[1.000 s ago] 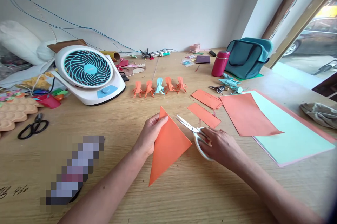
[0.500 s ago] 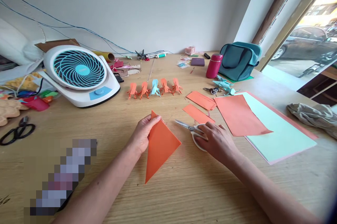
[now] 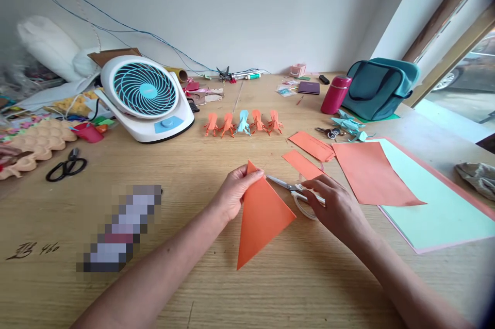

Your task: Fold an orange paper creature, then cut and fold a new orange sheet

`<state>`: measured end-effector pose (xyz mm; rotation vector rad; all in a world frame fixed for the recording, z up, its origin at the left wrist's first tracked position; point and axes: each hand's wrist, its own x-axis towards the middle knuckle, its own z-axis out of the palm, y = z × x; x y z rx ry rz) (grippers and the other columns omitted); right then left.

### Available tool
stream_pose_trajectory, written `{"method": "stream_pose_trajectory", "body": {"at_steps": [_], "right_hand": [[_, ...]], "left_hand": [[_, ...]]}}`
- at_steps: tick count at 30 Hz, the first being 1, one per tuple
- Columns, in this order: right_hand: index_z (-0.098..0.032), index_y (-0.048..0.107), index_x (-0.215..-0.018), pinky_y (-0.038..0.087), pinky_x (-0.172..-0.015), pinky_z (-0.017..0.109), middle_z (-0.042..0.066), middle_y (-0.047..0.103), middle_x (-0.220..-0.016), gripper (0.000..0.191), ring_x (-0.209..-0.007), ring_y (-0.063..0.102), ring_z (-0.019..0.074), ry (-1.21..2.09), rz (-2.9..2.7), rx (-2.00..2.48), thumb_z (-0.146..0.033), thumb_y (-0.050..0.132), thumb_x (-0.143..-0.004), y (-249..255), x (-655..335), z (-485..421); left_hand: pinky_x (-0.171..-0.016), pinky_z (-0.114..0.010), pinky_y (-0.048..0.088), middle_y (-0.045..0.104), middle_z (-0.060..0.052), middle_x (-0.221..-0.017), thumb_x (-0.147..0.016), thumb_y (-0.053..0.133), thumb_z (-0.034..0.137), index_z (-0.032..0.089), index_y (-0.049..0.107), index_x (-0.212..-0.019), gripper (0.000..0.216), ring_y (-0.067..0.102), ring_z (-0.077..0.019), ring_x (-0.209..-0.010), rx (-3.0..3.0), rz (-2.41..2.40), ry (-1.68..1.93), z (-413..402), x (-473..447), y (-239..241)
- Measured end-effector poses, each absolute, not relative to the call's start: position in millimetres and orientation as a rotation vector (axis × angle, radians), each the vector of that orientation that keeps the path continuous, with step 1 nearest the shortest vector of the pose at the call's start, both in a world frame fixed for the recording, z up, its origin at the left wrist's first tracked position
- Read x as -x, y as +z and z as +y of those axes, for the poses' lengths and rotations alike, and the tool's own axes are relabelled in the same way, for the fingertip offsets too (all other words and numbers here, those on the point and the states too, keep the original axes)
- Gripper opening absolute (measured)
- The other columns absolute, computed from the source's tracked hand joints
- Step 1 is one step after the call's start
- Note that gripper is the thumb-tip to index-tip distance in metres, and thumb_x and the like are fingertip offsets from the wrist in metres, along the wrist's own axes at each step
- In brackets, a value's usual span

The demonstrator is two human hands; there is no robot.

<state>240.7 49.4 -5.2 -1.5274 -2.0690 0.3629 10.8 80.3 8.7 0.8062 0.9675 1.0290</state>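
Observation:
My left hand (image 3: 237, 192) pinches a folded orange sheet of paper (image 3: 265, 215) near its top corner, thumb on the front face. The paper hangs as a pointed, kite-like shape above the table, its long tip toward me. My right hand (image 3: 334, 202) is at the white handles of a pair of scissors (image 3: 292, 187), thumb and fingers around the upper loop. The blades point left, slightly parted, their tips close to the paper's upper right edge. Behind the scissors lie orange paper strips (image 3: 305, 164).
Small paper figures (image 3: 243, 121), orange and one light blue, stand in a row. A fan (image 3: 147, 94), black scissors (image 3: 67, 166) and an egg tray (image 3: 42, 143) are left. Right are paper sheets (image 3: 433, 223), a pink flask (image 3: 336, 95), keys (image 3: 330, 133) and a teal bag (image 3: 377, 89).
The view has turned left, so everything appears farther right. My right hand has shifted back a little along the scissors, showing more of their handles. My left hand still holds the orange paper.

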Motion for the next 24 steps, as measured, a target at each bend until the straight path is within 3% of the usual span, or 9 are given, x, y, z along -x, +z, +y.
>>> {"method": "stream_pose_trajectory", "body": {"at_steps": [4, 7, 16, 24], "right_hand": [[-0.021, 0.064, -0.089, 0.044, -0.066, 0.028, 0.003, 0.062, -0.080, 0.034, -0.075, 0.057, 0.0183, 1.024, -1.909, 1.327, -0.047, 0.044, -0.096, 3, -220, 37], [-0.020, 0.057, -0.074, 0.041, -0.063, 0.027, 0.001, 0.056, -0.071, 0.035, -0.071, 0.052, 0.0168, 1.242, -1.814, 1.250, -0.049, 0.051, -0.092, -4, -210, 30], [-0.021, 0.056, -0.074, 0.026, -0.054, 0.027, -0.002, 0.039, -0.065, 0.029, -0.062, 0.033, 0.0142, 1.209, -1.864, 1.273, -0.045, 0.056, -0.090, -18, -216, 29], [-0.021, 0.050, -0.068, 0.026, -0.053, 0.028, -0.002, 0.038, -0.063, 0.035, -0.061, 0.034, 0.0143, 1.042, -1.992, 1.329, -0.046, 0.051, -0.092, -17, -218, 29]], "left_hand": [[-0.060, -0.021, 0.040, 0.059, 0.004, -0.066, -0.065, 0.082, 0.034, 0.015, 0.061, -0.075, 0.030, 0.052, -0.0079, -0.058, -0.833, 0.878, 0.980, 56, -31, 9], [-0.065, -0.023, 0.042, 0.061, 0.002, -0.071, -0.066, 0.081, 0.034, 0.015, 0.063, -0.076, 0.028, 0.055, -0.0105, -0.066, -0.878, 0.819, 0.933, 44, -42, 7], [-0.064, -0.024, 0.038, 0.058, 0.002, -0.067, -0.062, 0.082, 0.038, 0.014, 0.059, -0.065, 0.034, 0.050, -0.0091, -0.064, -1.026, 0.894, 0.851, 51, -35, -2], [-0.058, -0.022, 0.031, 0.053, 0.005, -0.060, -0.066, 0.077, 0.034, 0.014, 0.056, -0.061, 0.029, 0.043, -0.0067, -0.058, -1.105, 0.930, 0.865, 54, -35, -6]]}}
